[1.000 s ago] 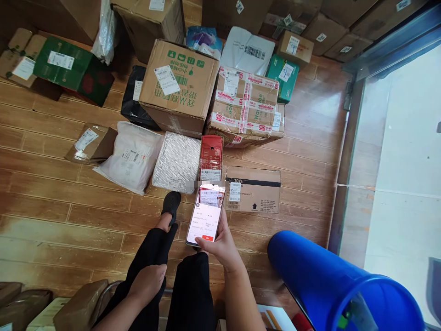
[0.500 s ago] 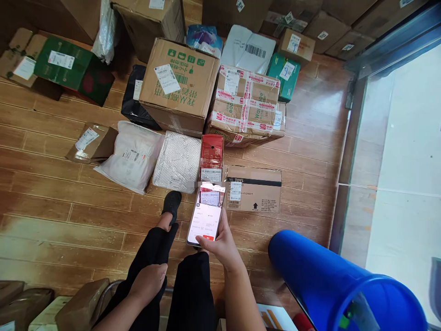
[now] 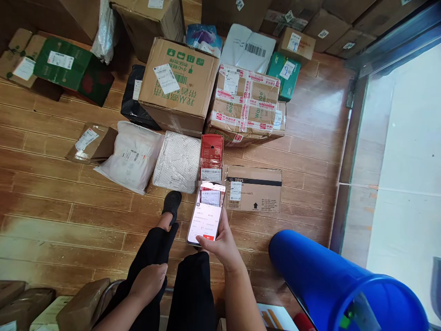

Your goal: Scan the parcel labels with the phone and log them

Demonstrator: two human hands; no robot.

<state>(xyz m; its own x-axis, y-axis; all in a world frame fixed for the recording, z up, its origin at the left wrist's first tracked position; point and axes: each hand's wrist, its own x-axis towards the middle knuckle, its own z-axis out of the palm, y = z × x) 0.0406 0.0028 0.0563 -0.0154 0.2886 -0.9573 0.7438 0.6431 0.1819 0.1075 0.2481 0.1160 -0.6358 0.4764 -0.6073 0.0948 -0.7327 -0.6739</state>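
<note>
My right hand is closed around a smartphone, its thumb resting low on the lit screen near a red button. The screen's upper part shows a red parcel with a label, and white text fields fill the rest. Just beyond the phone lies a red package with a white barcode label, partly covered by the phone. To its right is a cardboard box marked TOYS; on its left, a silver bubble mailer. My left hand rests on my left leg with its fingers curled in, and I see nothing in it.
A white plastic mailer and a small brown box lie left. Behind stand a large carton and taped boxes. A blue bin leans at lower right, beside a glass door. Wooden floor shows between parcels.
</note>
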